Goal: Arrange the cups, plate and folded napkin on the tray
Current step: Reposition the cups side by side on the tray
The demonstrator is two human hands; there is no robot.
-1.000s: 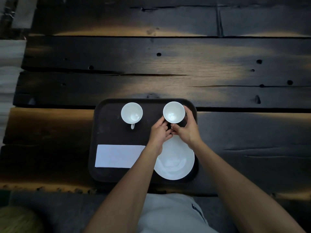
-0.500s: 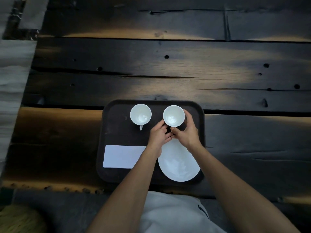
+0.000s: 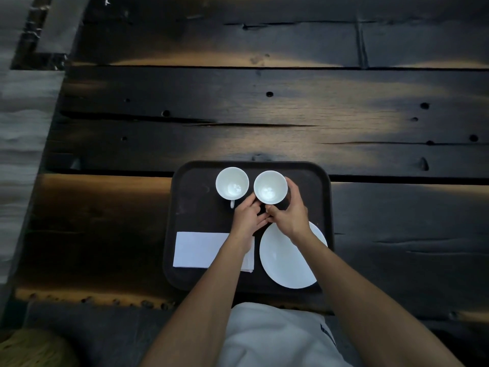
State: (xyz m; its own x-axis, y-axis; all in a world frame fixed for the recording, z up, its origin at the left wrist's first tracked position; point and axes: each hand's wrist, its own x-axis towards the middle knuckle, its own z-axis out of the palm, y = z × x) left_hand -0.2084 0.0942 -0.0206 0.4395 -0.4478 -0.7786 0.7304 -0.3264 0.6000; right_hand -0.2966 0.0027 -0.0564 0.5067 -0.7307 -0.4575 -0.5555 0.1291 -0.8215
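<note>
A dark rectangular tray [image 3: 190,207] lies near the table's front edge. Two white cups stand side by side at its far end. The left cup [image 3: 232,183] has its handle pointing toward me. My right hand [image 3: 288,210] wraps round the right cup [image 3: 270,187] from the right and near side. My left hand [image 3: 247,217] touches the same cup's near left side with its fingertips. A white plate [image 3: 284,263] sits at the tray's near right, partly under my right forearm. The folded white napkin [image 3: 197,249] lies at the near left, its right end crossed by my left forearm.
The tray rests on a dark, weathered plank table [image 3: 264,115] with knots and cracks. The table's left edge [image 3: 53,144] borders a grey floor. Something yellowish [image 3: 31,348] shows at the bottom left corner.
The right cup has shifted left with both hands and now stands close beside the left cup. The camera view has drifted, so the tray appears further right.
</note>
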